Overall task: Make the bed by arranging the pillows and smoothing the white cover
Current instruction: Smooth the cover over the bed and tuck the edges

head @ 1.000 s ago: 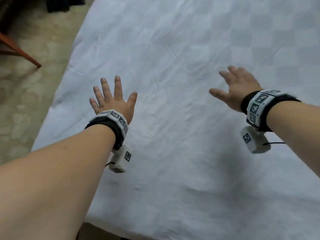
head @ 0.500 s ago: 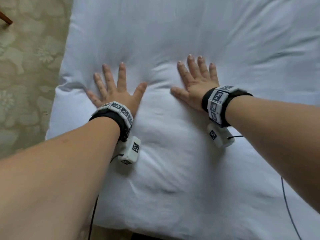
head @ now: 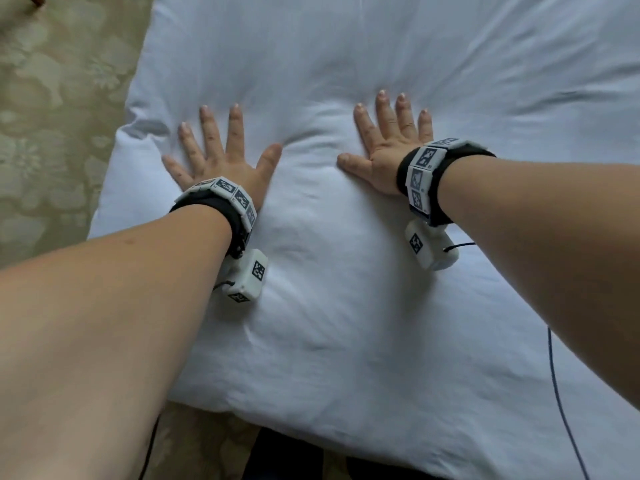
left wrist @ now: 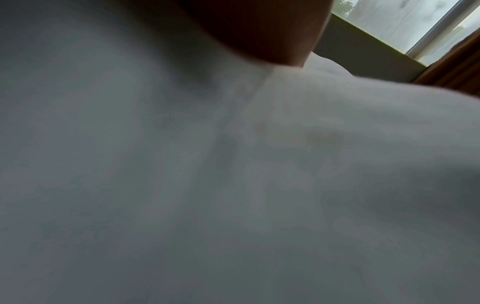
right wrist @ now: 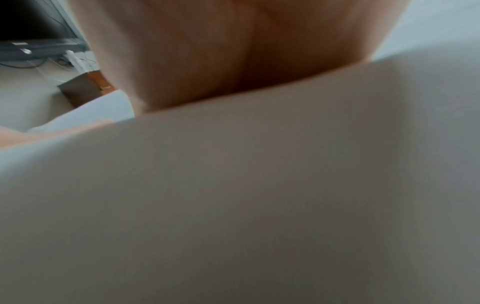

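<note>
The white cover [head: 346,306] fills most of the head view, soft and puffy with shallow creases. My left hand [head: 221,150] lies flat on it near the bed's left edge, fingers spread and straight. My right hand [head: 388,140] presses flat on it a little further right, fingers straight and close together. A raised fold of cloth bulges between the two hands. Both wrist views are blurred: the left wrist view shows white cover [left wrist: 233,185] under the palm, the right wrist view shows cover [right wrist: 259,205] below the heel of the hand. No pillow is distinguishable.
A patterned beige carpet [head: 52,116] runs along the bed's left side. A thin dark cable [head: 561,393] trails over the cover at the lower right. In the left wrist view a window [left wrist: 415,24] shows beyond the bed; the right wrist view shows a dark wooden box [right wrist: 83,90] on the floor.
A second ago both hands hovered above a flatter sheet. They then came down flat onto the puffy cover, and in the last half second they have spread slightly further apart.
</note>
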`<move>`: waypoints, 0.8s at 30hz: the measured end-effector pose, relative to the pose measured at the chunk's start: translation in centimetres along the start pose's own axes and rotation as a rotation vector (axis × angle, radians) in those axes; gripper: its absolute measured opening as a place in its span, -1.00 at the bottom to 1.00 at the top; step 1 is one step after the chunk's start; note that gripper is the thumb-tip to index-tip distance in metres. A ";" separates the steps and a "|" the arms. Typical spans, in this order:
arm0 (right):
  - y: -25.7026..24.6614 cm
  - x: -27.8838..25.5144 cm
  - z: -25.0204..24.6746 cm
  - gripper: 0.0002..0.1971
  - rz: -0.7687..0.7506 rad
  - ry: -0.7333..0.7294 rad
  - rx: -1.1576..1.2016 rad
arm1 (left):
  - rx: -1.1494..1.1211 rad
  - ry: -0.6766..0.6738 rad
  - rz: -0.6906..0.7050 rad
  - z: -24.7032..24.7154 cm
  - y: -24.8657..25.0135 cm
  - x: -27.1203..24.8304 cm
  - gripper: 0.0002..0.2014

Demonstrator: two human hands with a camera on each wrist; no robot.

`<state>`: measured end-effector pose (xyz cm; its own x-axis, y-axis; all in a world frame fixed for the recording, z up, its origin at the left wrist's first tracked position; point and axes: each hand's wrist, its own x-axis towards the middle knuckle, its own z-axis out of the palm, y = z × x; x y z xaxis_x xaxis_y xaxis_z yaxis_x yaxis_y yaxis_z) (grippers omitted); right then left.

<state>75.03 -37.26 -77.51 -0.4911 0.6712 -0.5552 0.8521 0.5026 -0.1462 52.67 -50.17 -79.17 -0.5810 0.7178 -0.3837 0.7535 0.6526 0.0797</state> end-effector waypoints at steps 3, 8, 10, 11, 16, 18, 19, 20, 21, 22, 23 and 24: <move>-0.7 -2.4 1.2 -0.07 -0.057 -0.031 -0.016 | 0.021 -0.024 -0.064 0.7 -1.9 -2.6 -0.13; -3.5 -7.2 4.7 -0.17 -0.225 -0.069 -0.089 | -0.016 -0.021 -0.217 2.5 -5.5 -8.9 -0.16; -4.9 -9.1 6.0 -0.21 -0.300 -0.072 -0.122 | -0.038 -0.001 -0.266 3.6 -6.9 -11.3 -0.16; -5.6 -9.9 6.7 -0.23 -0.335 -0.069 -0.140 | -0.055 0.006 -0.287 4.0 -7.6 -12.2 -0.16; -9.6 -13.3 10.8 -0.24 -0.438 -0.051 -0.207 | -0.158 0.016 -0.364 6.5 -11.5 -16.4 -0.16; -11.2 -14.8 12.4 -0.23 -0.454 -0.047 -0.223 | -0.211 0.025 -0.374 7.5 -13.2 -18.1 -0.17; -12.1 -15.5 13.2 -0.23 -0.454 -0.044 -0.235 | -0.233 0.028 -0.378 8.0 -14.0 -18.9 -0.17; -12.9 -16.3 13.9 -0.22 -0.452 -0.044 -0.242 | -0.248 0.030 -0.385 8.5 -15.0 -19.6 -0.17; -13.8 -17.1 14.6 -0.22 -0.453 -0.048 -0.244 | -0.267 0.021 -0.399 8.9 -16.0 -20.4 -0.17; -14.7 -18.1 15.1 -0.20 -0.456 -0.054 -0.245 | -0.299 0.003 -0.416 9.3 -17.1 -21.4 -0.17; -15.7 -19.1 15.7 -0.18 -0.463 -0.064 -0.250 | -0.348 -0.023 -0.427 9.7 -18.3 -22.5 -0.17; -16.6 -20.3 16.5 -0.16 -0.479 -0.079 -0.261 | -0.401 -0.059 -0.431 10.1 -19.6 -23.6 -0.19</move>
<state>73.82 -68.22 -77.31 -0.7893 0.2962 -0.5379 0.4587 0.8668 -0.1957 54.72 -82.30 -81.00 -0.7820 0.3606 -0.5084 0.2717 0.9313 0.2426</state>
